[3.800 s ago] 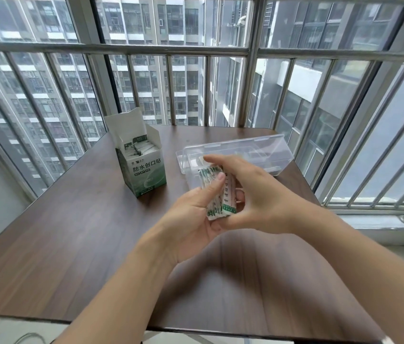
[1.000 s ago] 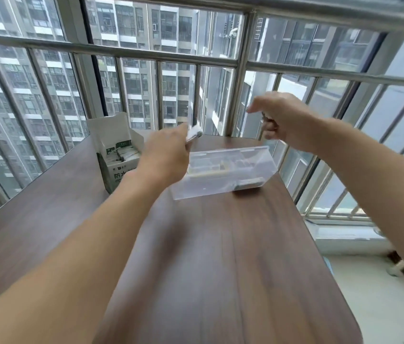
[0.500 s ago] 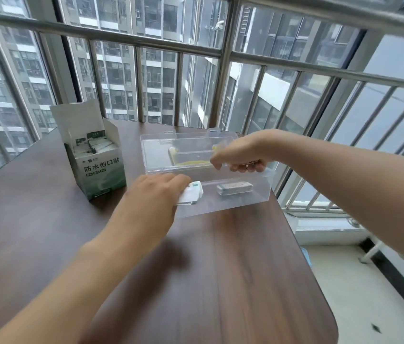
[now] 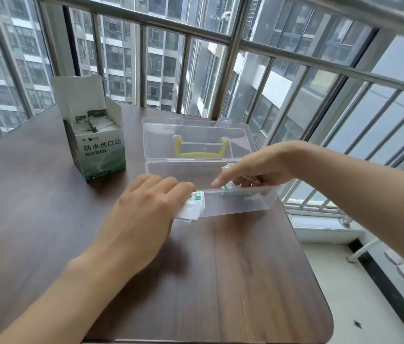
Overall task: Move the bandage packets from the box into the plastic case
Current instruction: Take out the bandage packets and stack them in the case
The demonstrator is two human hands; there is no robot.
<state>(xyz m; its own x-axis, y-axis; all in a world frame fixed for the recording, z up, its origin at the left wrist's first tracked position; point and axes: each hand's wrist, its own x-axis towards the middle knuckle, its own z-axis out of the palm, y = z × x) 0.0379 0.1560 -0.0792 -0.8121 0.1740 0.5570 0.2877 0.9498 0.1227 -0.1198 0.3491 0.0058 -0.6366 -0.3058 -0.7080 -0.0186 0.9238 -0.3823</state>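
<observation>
While left hand (image 4: 146, 207) grips packets (image 4: 191, 207), right hand (image 4: 253, 167) reaches into case (image 4: 240, 204).

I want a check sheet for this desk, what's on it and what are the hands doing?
Surface: dark wooden table, rounded corner.
Job's things: open bandage box with packets inside; clear plastic case, lid up; stack of packets at the case's front wall.
Clutter: nothing seen.
Grips: left hand holds the stack; right hand reaches into the case at another packet.
Cables: nothing seen.
Surroundings: window bars, apartment towers outside.
</observation>
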